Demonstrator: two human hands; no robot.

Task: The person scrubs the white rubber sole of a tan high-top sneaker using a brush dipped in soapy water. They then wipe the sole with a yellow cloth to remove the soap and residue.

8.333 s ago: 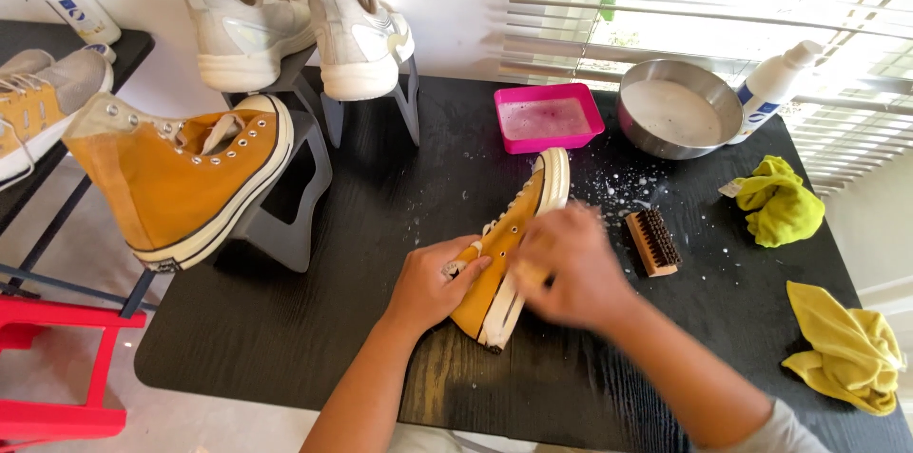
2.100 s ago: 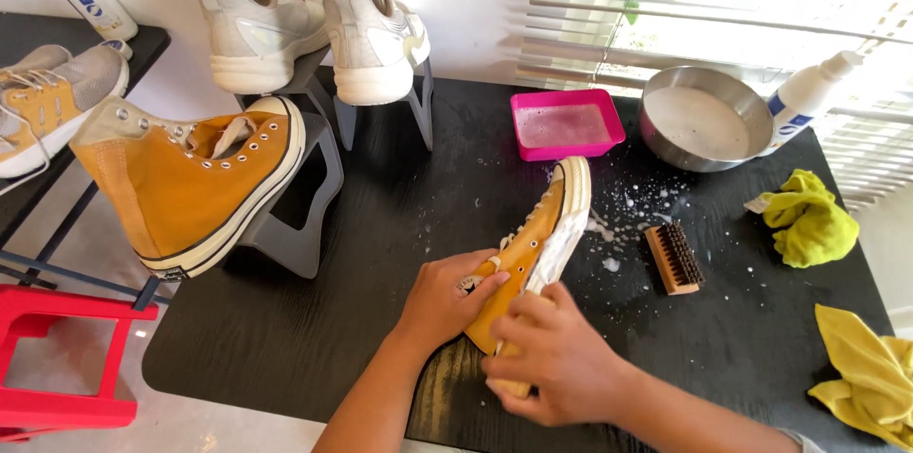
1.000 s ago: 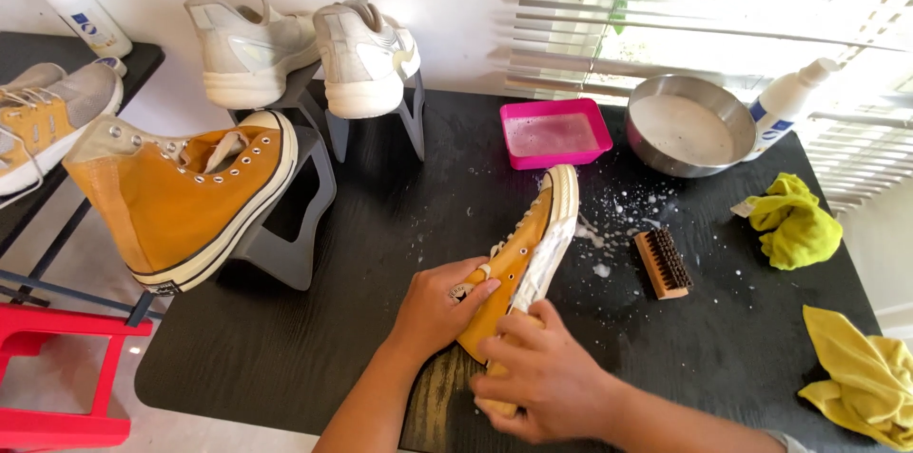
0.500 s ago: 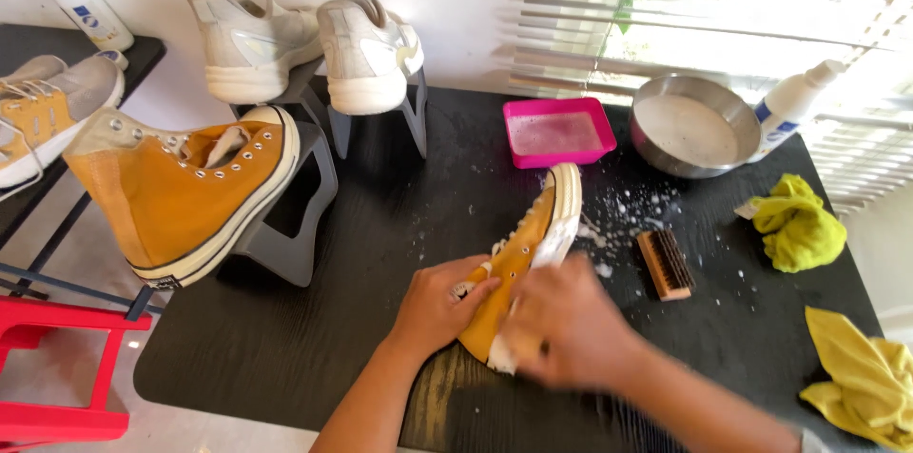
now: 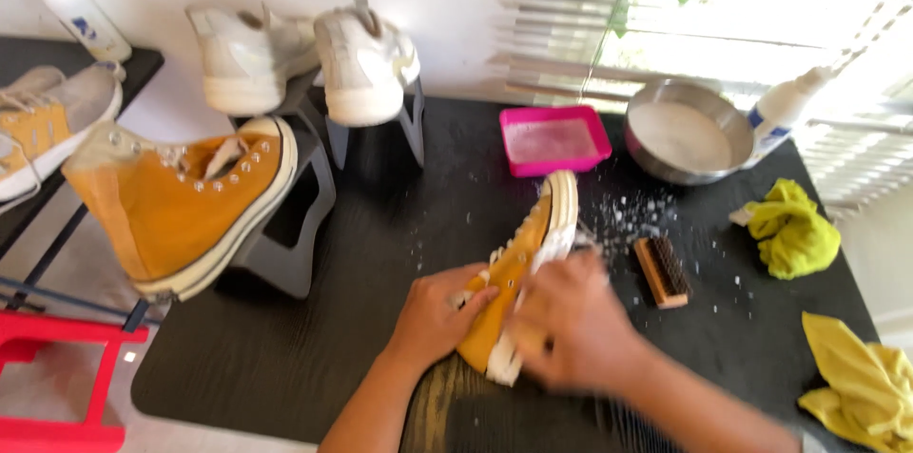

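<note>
An orange canvas sneaker (image 5: 529, 242) with a white sole lies on its side on the black table (image 5: 361, 244), toe pointing away from me. My left hand (image 5: 437, 310) grips its upper near the heel. My right hand (image 5: 575, 320) is blurred with motion and presses against the white sole edge on the right. Whether it holds anything there is hidden. White foam flecks (image 5: 632, 215) dot the table by the toe.
A small wooden brush (image 5: 661, 270) lies right of the shoe. Behind are a pink tray (image 5: 555, 139), a metal bowl (image 5: 687, 130) and a white bottle (image 5: 785, 111). Yellow cloths (image 5: 789, 230) (image 5: 861, 377) lie right. A second orange high-top (image 5: 181, 206) and white sneakers (image 5: 366, 63) sit on grey stands.
My right hand has slid back and forth along the sole, from near the heel up toward the middle. My left hand has kept hold of the shoe, which stays in place.
</note>
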